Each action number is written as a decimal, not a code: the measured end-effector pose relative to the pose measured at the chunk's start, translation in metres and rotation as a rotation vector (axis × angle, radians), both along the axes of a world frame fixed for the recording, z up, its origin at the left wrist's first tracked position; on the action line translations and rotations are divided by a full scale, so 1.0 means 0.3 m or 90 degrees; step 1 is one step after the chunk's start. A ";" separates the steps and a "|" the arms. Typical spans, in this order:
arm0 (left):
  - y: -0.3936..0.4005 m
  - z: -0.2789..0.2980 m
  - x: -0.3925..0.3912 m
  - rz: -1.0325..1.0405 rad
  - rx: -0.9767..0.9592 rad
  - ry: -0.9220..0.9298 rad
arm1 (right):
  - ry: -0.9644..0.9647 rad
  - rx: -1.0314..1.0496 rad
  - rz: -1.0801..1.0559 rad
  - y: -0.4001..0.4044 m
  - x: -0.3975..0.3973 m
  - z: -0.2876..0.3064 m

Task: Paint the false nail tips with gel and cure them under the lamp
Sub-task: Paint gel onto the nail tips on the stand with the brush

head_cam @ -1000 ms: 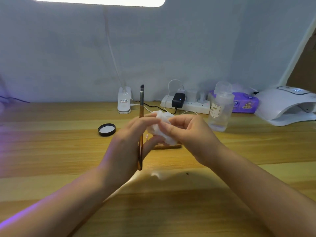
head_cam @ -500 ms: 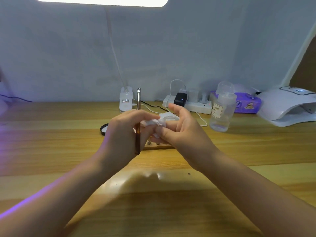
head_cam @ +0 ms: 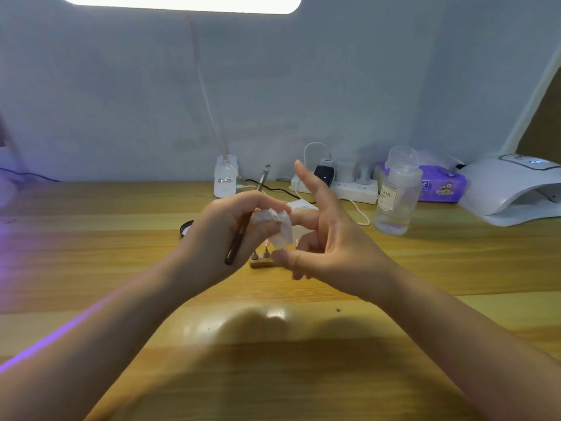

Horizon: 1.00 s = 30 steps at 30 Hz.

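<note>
Nail tip stand (head_cam: 261,262): small wooden base on the table (head_cam: 91,238), with two posts visible rising from it; the rest of the stand is hidden behind the hands. It sits directly behind and between both hands, close to the fingertips. The tips on the posts are too small to read for colour.

Left hand (head_cam: 221,235): fingers curled round a brown-handled brush (head_cam: 239,235), handle end down, metal ferrule up and tilted right; the same hand pinches a crumpled white wipe (head_cam: 277,224) at its fingertips.

Right hand (head_cam: 328,247): holds nothing; index finger extended upward, thumb forward near the lower edge of the wipe, other fingers loosely bent.

Legible writing: clear bottle (head_cam: 394,196) at right rear carries a label reading "NAIL"; a small depth of clear liquid in the bottom, cap on. Print on the purple tissue pack (head_cam: 440,185) not readable.

Other: black round lid (head_cam: 185,227) partly hidden behind left hand. White power strip (head_cam: 349,189) with plugs at the wall. White curing lamp (head_cam: 510,189) at far right, well apart from the stand. White lamp base (head_cam: 225,177) at rear centre.
</note>
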<state>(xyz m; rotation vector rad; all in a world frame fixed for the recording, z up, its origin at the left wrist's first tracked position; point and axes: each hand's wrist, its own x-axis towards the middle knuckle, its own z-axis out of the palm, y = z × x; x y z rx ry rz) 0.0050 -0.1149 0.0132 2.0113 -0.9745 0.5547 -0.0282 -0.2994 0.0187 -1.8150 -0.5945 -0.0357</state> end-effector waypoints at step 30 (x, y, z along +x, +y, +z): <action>-0.008 -0.019 0.008 0.089 -0.119 -0.097 | 0.010 -0.141 0.010 0.033 0.007 -0.005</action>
